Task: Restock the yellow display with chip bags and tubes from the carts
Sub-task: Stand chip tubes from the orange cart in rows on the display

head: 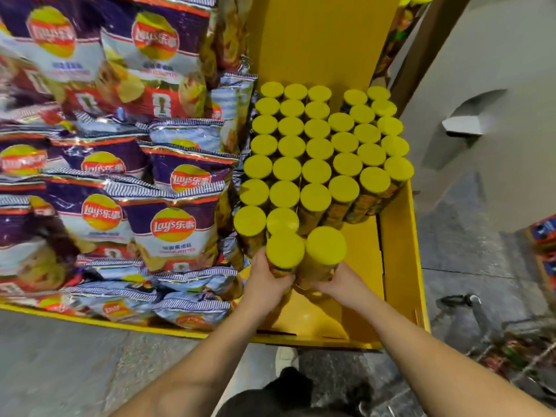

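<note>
The yellow display (400, 266) holds several upright chip tubes with yellow lids (317, 149), packed in rows in its right compartment. At the near end of those rows, my left hand (266, 279) grips one yellow-lidded tube (285, 250) and my right hand (338, 284) grips another tube (325, 246) right beside it. Both tubes stand upright above the bare yellow floor of the bin. Purple and white chip bags (173, 227) are stacked in the display's left part.
A wire cart (511, 347) with goods stands at the lower right on the grey floor. More red and blue packs (544, 233) sit at the right edge. A brown post (427, 46) rises behind the bin. Bare yellow bin floor (361, 251) lies near the front.
</note>
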The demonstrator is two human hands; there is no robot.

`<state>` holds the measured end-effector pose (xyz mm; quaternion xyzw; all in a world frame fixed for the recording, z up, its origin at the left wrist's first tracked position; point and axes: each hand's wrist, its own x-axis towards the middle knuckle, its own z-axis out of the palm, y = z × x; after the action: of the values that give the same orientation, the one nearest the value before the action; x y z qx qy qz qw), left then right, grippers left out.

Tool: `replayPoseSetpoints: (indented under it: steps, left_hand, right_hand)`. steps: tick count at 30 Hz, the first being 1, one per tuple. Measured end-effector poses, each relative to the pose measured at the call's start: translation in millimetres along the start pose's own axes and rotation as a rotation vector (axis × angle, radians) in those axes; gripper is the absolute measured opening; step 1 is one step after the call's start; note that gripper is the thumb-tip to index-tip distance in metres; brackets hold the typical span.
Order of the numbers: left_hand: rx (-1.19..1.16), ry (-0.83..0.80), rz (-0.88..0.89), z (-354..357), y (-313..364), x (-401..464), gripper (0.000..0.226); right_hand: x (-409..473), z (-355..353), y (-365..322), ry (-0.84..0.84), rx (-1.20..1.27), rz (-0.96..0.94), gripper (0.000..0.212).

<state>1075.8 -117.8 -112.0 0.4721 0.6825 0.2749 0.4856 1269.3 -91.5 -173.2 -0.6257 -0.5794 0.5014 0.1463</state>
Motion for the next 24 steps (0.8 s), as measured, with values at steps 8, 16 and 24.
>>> replayPoseSetpoints:
  steps: [8, 16, 24]
  left_hand:
    - [-0.105, 0.247, -0.109, 21, -24, -2, 0.076]
    - [-0.195, 0.329, -0.115, 25, -37, 8, 0.075]
    - [-0.267, 0.441, -0.201, 22, -36, 18, 0.081]
  right_hand:
    - [39, 16, 2, 0.214, 0.032, 0.034, 0.071]
    - [56, 26, 10, 0.309, 0.088, 0.107, 0.071]
    - [65, 33, 3, 0.333, 0.010, 0.147, 0.075]
